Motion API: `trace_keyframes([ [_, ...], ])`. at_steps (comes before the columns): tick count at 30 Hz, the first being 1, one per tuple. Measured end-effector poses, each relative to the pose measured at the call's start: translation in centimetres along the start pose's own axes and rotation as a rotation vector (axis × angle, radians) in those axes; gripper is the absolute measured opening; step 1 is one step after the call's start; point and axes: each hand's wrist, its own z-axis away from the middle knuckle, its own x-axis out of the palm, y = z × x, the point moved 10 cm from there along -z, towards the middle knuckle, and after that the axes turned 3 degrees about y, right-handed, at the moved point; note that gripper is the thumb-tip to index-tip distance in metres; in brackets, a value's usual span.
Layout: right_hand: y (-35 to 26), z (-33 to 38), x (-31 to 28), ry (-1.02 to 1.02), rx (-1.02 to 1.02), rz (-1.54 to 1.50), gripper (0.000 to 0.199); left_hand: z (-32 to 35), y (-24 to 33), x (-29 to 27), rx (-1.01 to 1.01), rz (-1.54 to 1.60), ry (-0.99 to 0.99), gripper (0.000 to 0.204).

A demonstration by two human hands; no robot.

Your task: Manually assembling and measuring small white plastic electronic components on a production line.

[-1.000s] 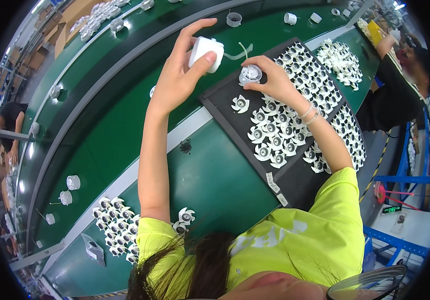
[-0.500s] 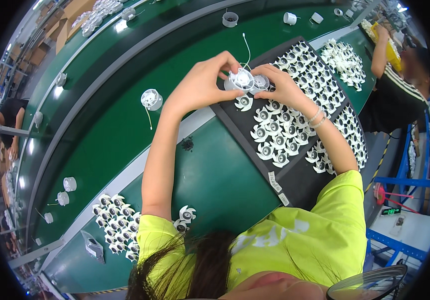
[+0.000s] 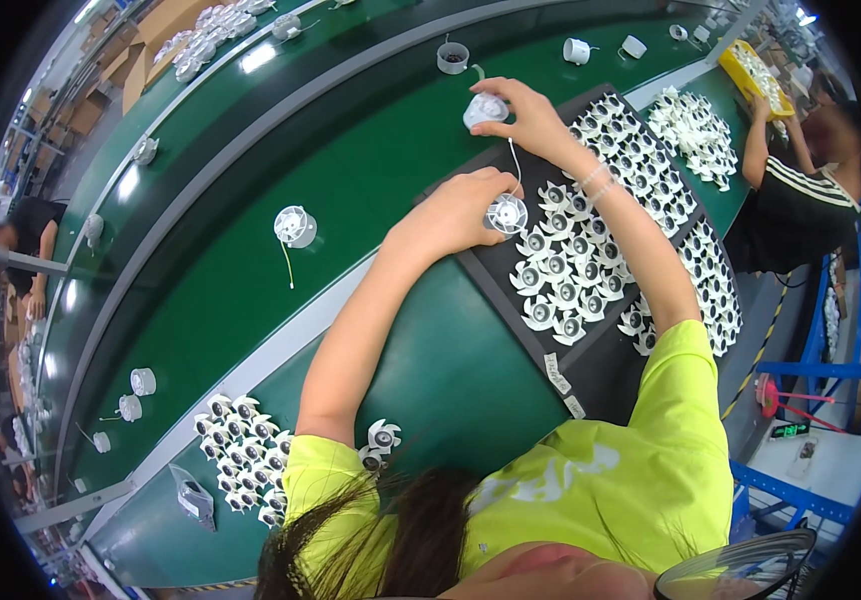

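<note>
Fingers of the left hand [image 3: 455, 212] pinch a small fan housing [image 3: 506, 213] at the black tray's [image 3: 600, 350] near-left edge. The right hand [image 3: 525, 118] grips a white fan unit [image 3: 485, 108] farther off, its thin wire hanging. This looks like the assembly step; next, probably, careful alignment.

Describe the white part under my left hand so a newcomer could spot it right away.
Find the black tray of white fan impellers on the green bench. At its near-left edge, the left hand presses on a round white fan housing. Unlike the loose impellers beside it, it is ringed and trails a thin white wire.
</note>
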Motion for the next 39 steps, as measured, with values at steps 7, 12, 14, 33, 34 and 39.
trace_keyframes([
  [7,1.8,-8.4,4.3,0.030,-0.191,0.343,0.042,-0.2,0.5,-0.1,0.002,-0.040,0.028,0.051],
  [12,4.2,-9.5,8.7,-0.019,-0.502,0.532,0.046,-0.7,0.8,1.0,-0.008,-0.103,0.082,0.051],
  [14,3.8,-9.6,9.2,-0.065,-0.570,0.556,0.047,-0.9,0.3,1.0,-0.017,-0.115,0.104,0.051],
  [33,2.4,13.2,-4.3,-0.028,0.729,-0.806,0.030,0.1,1.6,-3.1,0.169,-0.304,0.303,0.042],
  [34,2.3,13.3,-3.8,-0.025,0.731,-0.808,0.030,0.3,1.3,-4.5,0.187,-0.296,0.395,0.044],
  [39,1.5,11.6,-2.2,-0.019,0.643,-1.063,0.030,1.2,-1.1,-9.1,0.104,-0.301,0.591,0.052],
])
